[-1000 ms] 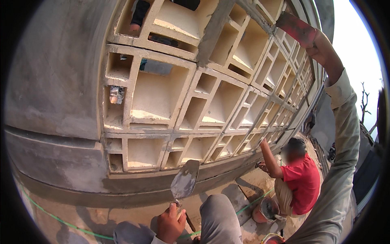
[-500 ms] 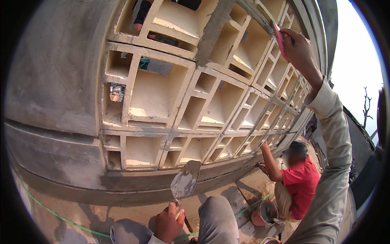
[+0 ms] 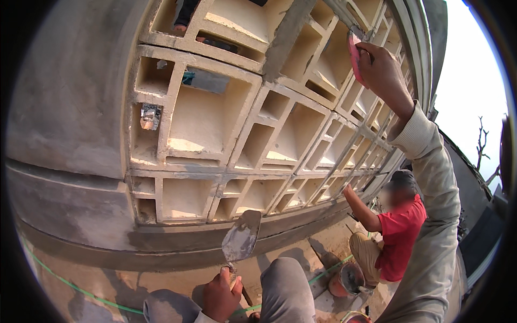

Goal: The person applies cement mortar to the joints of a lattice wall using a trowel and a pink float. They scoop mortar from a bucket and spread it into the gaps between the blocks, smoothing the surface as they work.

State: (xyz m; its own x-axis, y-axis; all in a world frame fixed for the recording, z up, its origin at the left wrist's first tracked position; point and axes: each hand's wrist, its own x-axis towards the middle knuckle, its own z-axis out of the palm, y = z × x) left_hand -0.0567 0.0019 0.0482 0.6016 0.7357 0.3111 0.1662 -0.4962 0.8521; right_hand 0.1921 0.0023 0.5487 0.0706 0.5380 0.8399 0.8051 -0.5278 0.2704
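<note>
My left hand, low in the view, is wrapped round the handle of a trowel. Its grey, mortar-smeared blade points up in front of the lowest row of blocks. Raised at the upper right, my right hand grips a flat pink scraper-like piece; its exact kind is unclear. The piece's upper end is at a grey mortar joint between the cream openwork blocks. Fresh grey mortar covers a wide joint left of that hand.
A co-worker in a red shirt crouches at the right, one arm toward the wall. A mortar bucket stands beside them. A green hose or cord crosses the floor. Another person's hand shows through an opening at upper left.
My right hand has shifted a little left and down with the pink piece. The trowel has moved slightly left. The co-worker has leaned slightly, and the view has shifted a bit.
</note>
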